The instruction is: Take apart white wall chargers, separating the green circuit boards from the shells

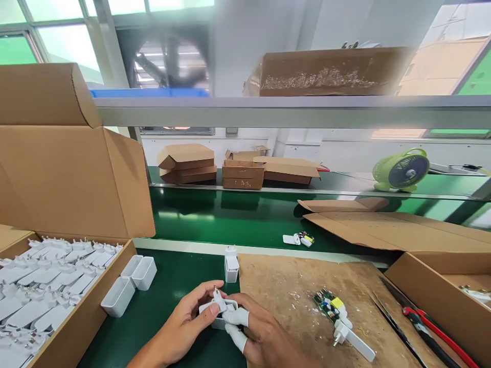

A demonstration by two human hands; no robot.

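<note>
My left hand (192, 319) is closed, its thumb on a white plug part (217, 300) with metal pins that sits at the mouth of a white plastic charger case (219, 323). Around the other side of that case, my right hand (257, 324) is closed, with white covers on two fingertips. The fingers hide much of the case. Just beyond the hands stands another white case (231, 266) with a plug part at its top. To the right, a green circuit board (326, 302) with a yellow component lies by a white plug cover (355, 340) on the brown board.
At left is a cardboard box (111, 278) of white plug parts, with empty white cases (119, 296) beside it. Tweezers (397, 319) and red-and-black cutters (429, 327) lie on the brown work board (276, 286), near an open carton (441, 291). A green conveyor (230, 220) runs behind.
</note>
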